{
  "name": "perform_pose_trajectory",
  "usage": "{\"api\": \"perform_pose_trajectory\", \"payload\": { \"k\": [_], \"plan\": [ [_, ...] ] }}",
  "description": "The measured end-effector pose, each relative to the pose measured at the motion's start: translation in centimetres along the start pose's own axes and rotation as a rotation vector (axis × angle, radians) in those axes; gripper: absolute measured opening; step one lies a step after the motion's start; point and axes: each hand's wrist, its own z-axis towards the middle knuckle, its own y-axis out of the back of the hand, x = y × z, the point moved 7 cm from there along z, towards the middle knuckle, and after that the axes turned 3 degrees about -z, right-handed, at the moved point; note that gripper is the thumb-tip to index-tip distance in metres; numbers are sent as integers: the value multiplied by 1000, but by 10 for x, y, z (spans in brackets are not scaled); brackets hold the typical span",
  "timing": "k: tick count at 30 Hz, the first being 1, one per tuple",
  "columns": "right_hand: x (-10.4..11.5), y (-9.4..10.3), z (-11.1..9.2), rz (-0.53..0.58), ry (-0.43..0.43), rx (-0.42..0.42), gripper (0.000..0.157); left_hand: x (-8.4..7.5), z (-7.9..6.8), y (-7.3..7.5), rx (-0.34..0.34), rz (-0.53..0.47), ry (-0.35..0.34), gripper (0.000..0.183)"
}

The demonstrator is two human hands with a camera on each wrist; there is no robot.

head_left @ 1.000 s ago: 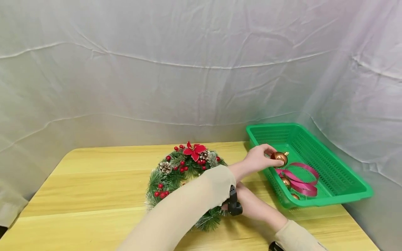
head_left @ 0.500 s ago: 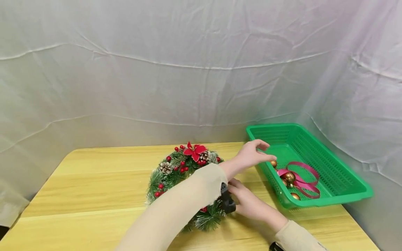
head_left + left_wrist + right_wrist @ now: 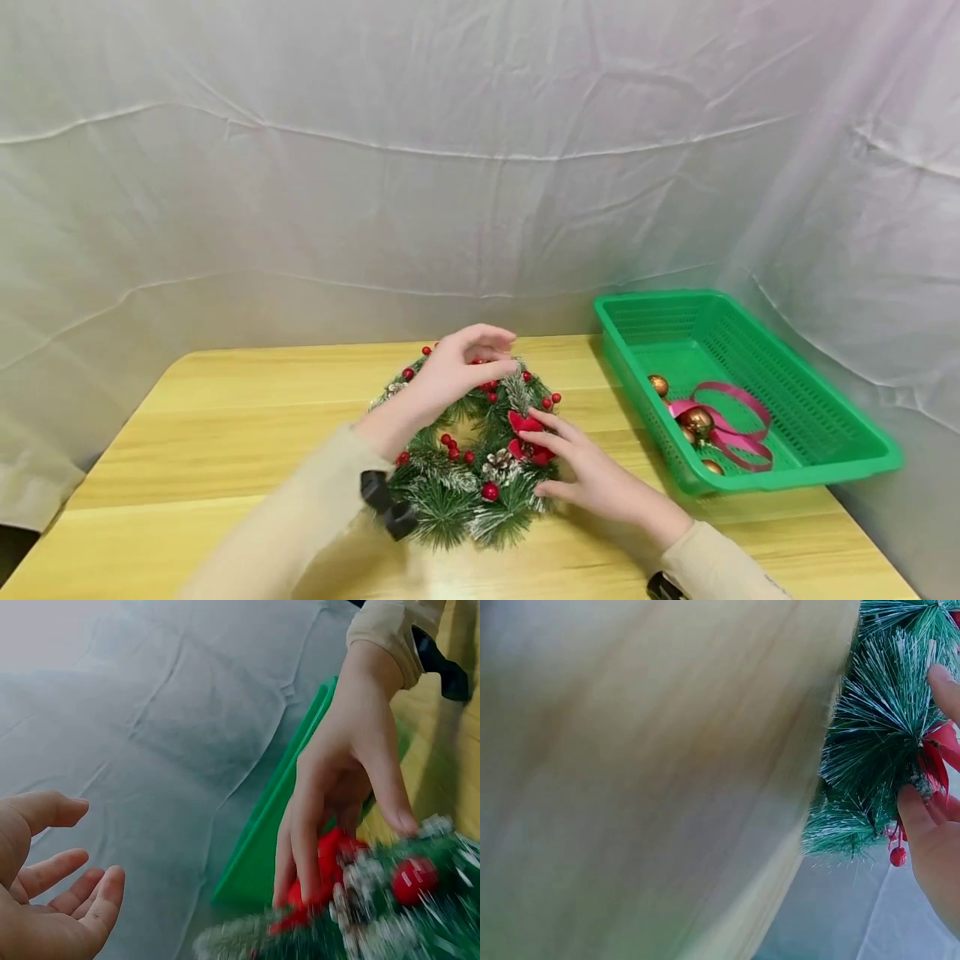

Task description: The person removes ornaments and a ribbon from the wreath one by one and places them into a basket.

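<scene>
A green Christmas wreath [image 3: 442, 504] with frosted tips, red berries and pinecones lies flat on the wooden table. Over its far part hovers my left hand [image 3: 453, 375], empty, its fingers loosely bent; the left wrist view shows a bare palm [image 3: 56, 907]. On the wreath's right side, my right hand [image 3: 600, 483] spreads its fingers across the red poinsettia [image 3: 531, 437], the thumb lower down at the greenery. In the right wrist view, the fingers and thumb [image 3: 934, 840] touch the sprigs around the red petals, partly cut off by the frame edge.
A green plastic basket [image 3: 795, 482] stands to the right of the wreath. Inside are several copper-coloured baubles [image 3: 698, 422] and a loosely looped magenta ribbon [image 3: 757, 408]. Pale sheeting [image 3: 480, 225] hangs behind the table [image 3: 225, 450] and along its right side.
My left hand let a copper bauble drop into the basket, then moved left over the wreath. The wreath has turned clockwise, bringing the poinsettia from the far side to the right, under my right hand.
</scene>
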Motion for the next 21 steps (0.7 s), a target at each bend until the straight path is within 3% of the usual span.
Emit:
{"api": "perform_pose_trajectory", "payload": {
  "k": [4, 9, 15, 18, 21],
  "plan": [
    [0, 3, -1, 16, -16, -10, 72, 6, -30, 27, -59, -26, -10, 38],
    [-1, 7, -2, 11, -24, -22, 73, 15, -63, 48, -124, -32, 7, 37],
    [0, 16, 0, -1, -24, -37, 73, 33, -86, 68, -189, -67, 37, 37],
    [0, 21, 1, -23, -35, -58, 72, 34, -94, 81, -236, 54, -1, 36],
    [-3, 29, 3, -102, -68, -99, 73, 30, -101, 93, -259, 294, -54, 39]
  ]
}}
